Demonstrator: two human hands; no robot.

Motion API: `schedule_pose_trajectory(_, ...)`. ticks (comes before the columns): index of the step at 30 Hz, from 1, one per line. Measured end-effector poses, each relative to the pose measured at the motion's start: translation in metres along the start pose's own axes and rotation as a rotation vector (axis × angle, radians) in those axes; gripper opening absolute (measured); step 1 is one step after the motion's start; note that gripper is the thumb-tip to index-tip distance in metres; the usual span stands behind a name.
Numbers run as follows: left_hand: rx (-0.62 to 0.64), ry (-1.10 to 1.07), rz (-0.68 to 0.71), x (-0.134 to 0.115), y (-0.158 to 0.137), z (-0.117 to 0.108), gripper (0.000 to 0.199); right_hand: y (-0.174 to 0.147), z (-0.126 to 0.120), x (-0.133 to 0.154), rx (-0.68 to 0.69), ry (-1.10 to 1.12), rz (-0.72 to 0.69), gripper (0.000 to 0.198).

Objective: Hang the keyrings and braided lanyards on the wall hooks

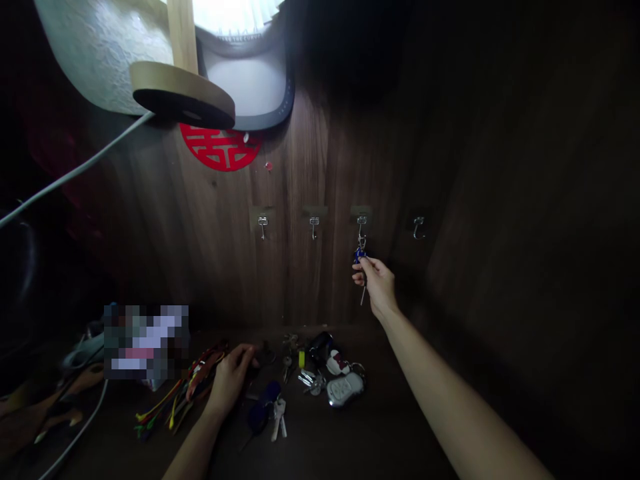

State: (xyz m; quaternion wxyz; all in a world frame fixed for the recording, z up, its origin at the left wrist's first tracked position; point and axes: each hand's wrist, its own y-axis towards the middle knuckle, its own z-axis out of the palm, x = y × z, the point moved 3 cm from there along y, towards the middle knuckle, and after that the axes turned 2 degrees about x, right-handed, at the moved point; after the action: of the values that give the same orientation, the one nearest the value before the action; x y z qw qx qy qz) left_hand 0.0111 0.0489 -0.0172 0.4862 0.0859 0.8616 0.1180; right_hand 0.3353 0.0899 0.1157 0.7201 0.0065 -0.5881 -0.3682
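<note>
At the third wall hook (361, 223) from the left, my right hand (377, 283) pinches a key with a blue head (359, 256). Its metal clasp (362, 243) meets the hook's lower end, and the blade points down below my fingers. My left hand (233, 375) rests low on the dark shelf, fingers curled and pressed together by a dark ring-like item; what they hold, if anything, is hidden. Close by lie a dark blue key fob (263, 408), silver keys (279, 419), a yellow tag (301, 359) and a grey remote (345, 389).
More hooks (263, 227) line the wood panel, one to the far right (419, 227). Above are a wooden lamp base (183, 93), a pale cap (250, 87) and a red paper cutout (223, 148). Coloured cords (173, 407) and a white cable (75, 175) are on the left.
</note>
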Motion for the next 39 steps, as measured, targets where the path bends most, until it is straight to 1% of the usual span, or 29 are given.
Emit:
schedule_pose_trajectory(9,0.004,-0.003,0.002,0.001,-0.001,0.0,0.04,-0.017,-0.015,-0.027,-0.035,0.009,0.03,0.04)
schedule_pose_trajectory(16,0.004,-0.003,0.007,-0.002,-0.004,-0.001,0.04,-0.038,-0.028,-0.048,-0.058,-0.009,0.096,0.038)
schedule_pose_trajectory(24,0.012,-0.018,0.003,0.001,-0.004,-0.001,0.038,-0.079,-0.04,-0.063,-0.057,-0.049,0.184,0.038)
schedule_pose_trajectory(28,0.014,-0.036,0.004,0.004,-0.003,0.0,0.037,-0.102,-0.037,-0.065,-0.027,-0.102,0.189,0.036)
schedule_pose_trajectory(31,0.01,-0.057,0.006,0.007,-0.004,0.0,0.038,-0.121,-0.027,-0.069,0.044,-0.169,0.14,0.033)
schedule_pose_trajectory(34,0.0,-0.078,0.011,0.008,-0.004,0.0,0.039,-0.145,-0.014,-0.07,0.121,-0.284,0.029,0.026)
schedule_pose_trajectory(36,-0.014,-0.091,0.014,0.009,-0.004,-0.001,0.039,-0.161,-0.005,-0.067,0.205,-0.412,-0.094,0.02)
schedule_pose_trajectory(39,-0.058,-0.107,0.007,0.01,-0.004,-0.003,0.041,-0.184,0.007,-0.057,0.432,-0.613,-0.361,0.017)
